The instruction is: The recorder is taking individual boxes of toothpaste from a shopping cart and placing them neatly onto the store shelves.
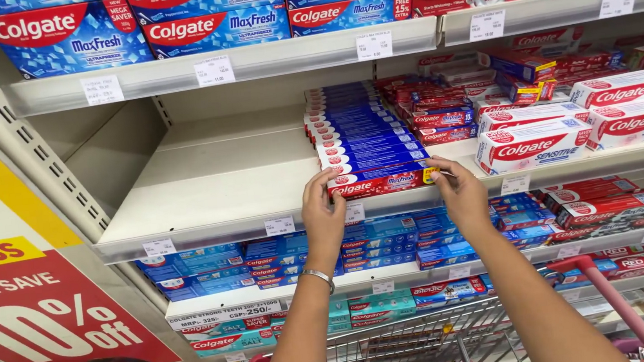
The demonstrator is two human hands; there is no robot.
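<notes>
**Both hands squaring a row of toothpaste cartons at the shelf front**

The step in hand looked like facing up stock: both hands met at the front red toothpaste carton, which lay lengthwise at the front lip of the middle shelf. The left hand was clamped on the carton's left end, fingers curled over its top edge, a metal bangle on the wrist. The right hand pressed against the carton's right end, fingers together along its side. Directly behind that carton ran a stack of blue cartons reaching toward the back of the shelf. To the carton's left the shelf showed bare board; to its right stood white and red cartons. Below the carton, past the lower shelves, a wire shopping trolley held more boxes.

By my reading, the next move called for an even two-handed nudge so the carton sat flush with the shelf lip and in line with the stack behind, without tipping it off the edge.
</notes>
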